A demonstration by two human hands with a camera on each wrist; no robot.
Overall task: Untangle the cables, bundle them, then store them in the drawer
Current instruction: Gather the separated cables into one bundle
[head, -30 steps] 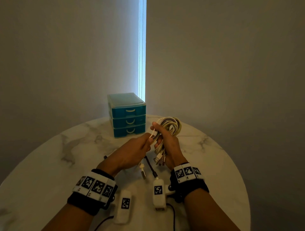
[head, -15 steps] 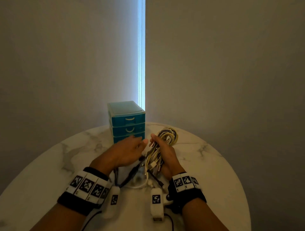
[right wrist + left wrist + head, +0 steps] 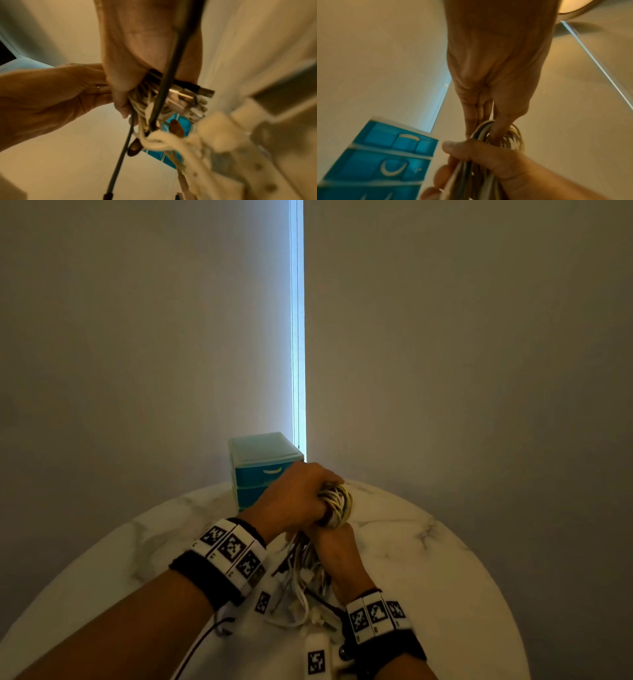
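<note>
Cream and white cable bundle (image 3: 337, 505) is mostly buried under both hands, only the looped top and the dangling plug ends (image 3: 192, 97) show. Right wrist view is blurred low and right, so the loose white pieces there can't be identified. Left wrist view smears the teal drawer unit (image 3: 385, 159); its lowest drawer is cut off by the frame edge, and in the head view the left hand (image 3: 294, 501) hides its lower front.

Left hand grip: fingers curled over the top of the coil, threaded through the loops, thumb side hidden. Right hand (image 3: 337, 556) grip: closed around the bundle's middle just below the left hand, thumb across the strands, USB plugs sticking out past the palm. A dark cable (image 3: 164, 88) runs across the right palm and hangs down.

Bundle is held above the marble tabletop (image 3: 428, 559), not resting on it. Drawer unit sits just behind and left of the left grip, drawers shut as far as visible. More white cable ends (image 3: 298, 597) trail under the right grip, between the wrists.
</note>
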